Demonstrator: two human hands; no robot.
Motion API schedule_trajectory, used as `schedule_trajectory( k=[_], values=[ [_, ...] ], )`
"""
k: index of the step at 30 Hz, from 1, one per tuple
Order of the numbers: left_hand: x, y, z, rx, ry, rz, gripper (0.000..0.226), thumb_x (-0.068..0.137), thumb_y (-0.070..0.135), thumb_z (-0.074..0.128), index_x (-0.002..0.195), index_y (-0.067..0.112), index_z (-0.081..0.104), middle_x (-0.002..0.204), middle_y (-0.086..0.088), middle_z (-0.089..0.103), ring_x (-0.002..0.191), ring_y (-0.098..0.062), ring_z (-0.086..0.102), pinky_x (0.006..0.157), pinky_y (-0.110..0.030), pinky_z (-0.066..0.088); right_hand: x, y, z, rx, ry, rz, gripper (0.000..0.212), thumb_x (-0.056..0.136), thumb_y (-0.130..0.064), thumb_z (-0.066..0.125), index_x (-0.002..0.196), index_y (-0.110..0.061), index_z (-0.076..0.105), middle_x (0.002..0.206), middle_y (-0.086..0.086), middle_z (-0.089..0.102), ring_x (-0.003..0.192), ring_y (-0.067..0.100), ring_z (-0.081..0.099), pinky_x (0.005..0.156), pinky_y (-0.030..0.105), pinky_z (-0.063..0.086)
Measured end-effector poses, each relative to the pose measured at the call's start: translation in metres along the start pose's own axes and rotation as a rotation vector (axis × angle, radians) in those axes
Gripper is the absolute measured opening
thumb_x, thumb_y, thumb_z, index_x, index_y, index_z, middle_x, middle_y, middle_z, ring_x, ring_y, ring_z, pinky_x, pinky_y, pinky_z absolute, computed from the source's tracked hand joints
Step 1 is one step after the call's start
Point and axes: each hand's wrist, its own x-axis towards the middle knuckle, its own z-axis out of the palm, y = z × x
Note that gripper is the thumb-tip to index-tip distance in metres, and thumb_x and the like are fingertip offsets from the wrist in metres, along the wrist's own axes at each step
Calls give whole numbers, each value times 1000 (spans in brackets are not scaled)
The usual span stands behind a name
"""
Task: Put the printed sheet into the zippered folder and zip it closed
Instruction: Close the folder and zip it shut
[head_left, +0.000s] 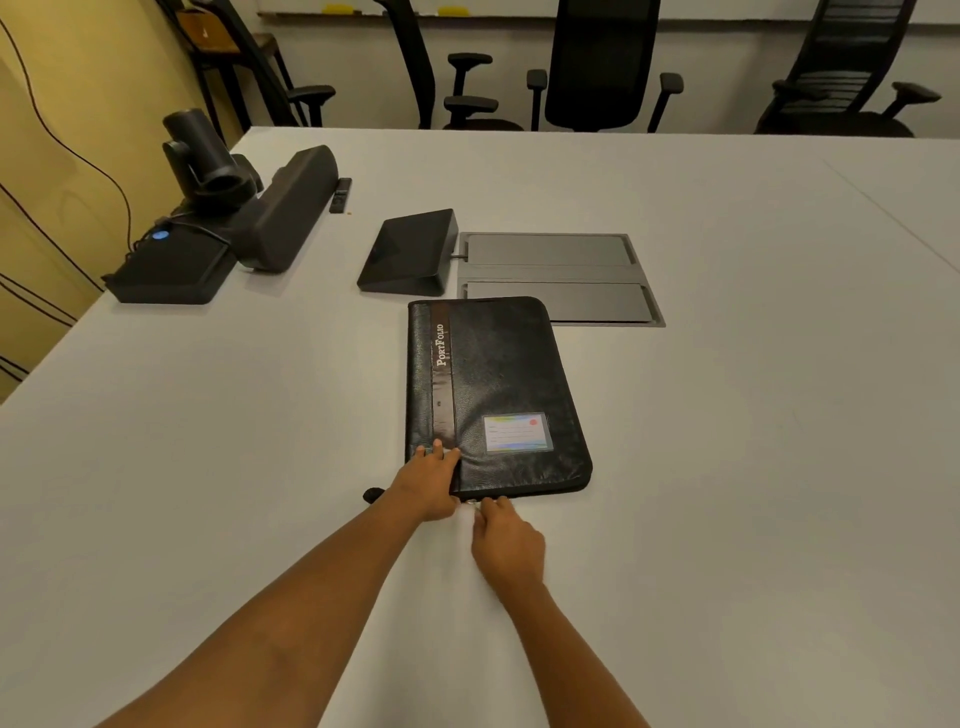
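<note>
A black zippered folder (498, 384) marked "PortFolio" lies flat and folded shut on the white table (753, 467), with a small label card on its cover. My left hand (428, 480) presses down on the folder's near left corner, fingers spread over the cover. My right hand (506, 540) sits at the near edge and pinches the small metal zipper pull (471, 501). A black strap end (373, 494) pokes out to the left of my left hand. No printed sheet shows anywhere.
A black wedge-shaped touch console (410, 254) stands just beyond the folder, beside a grey recessed cable hatch (558, 278). A conference camera, speaker bar and black box (218, 218) crowd the far left. Office chairs (597, 67) line the far edge.
</note>
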Motion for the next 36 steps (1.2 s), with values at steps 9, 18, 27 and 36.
schedule_trajectory(
  k=[9, 18, 27, 36],
  values=[
    [-2, -4, 5, -8, 21, -4, 78, 91, 33, 55, 151, 17, 8, 160, -13, 3, 147, -37, 6, 118, -44, 21, 7, 53, -28, -95, 166, 118, 28, 99, -34, 32, 100, -17, 54, 101, 0, 58, 72, 22, 63, 56, 23, 31],
    [-2, 1, 9, 12, 14, -32, 75, 93, 29, 53, 151, 17, 6, 160, -11, 0, 147, -35, 3, 118, -45, 22, 12, 90, -51, -35, 245, 207, 27, 98, -29, 35, 98, -12, 56, 90, 5, 58, 65, 25, 59, 56, 25, 33],
    [4, 69, -9, 66, 1, -249, 73, 89, 26, 59, 145, 6, 16, 154, -30, 10, 141, -47, 16, 114, -51, 28, 27, 120, -68, -64, 54, 21, 24, 99, -34, 33, 84, -19, 45, 78, -2, 47, 63, 14, 47, 58, 24, 34],
    [35, 135, 13, 187, 104, 130, 73, 96, 34, 46, 150, 27, -3, 160, -6, -9, 147, -38, -2, 113, -61, 19, 38, 130, -69, -131, -24, -129, 32, 98, -35, 31, 95, -14, 54, 90, 5, 62, 66, 16, 49, 60, 26, 37]
  ],
)
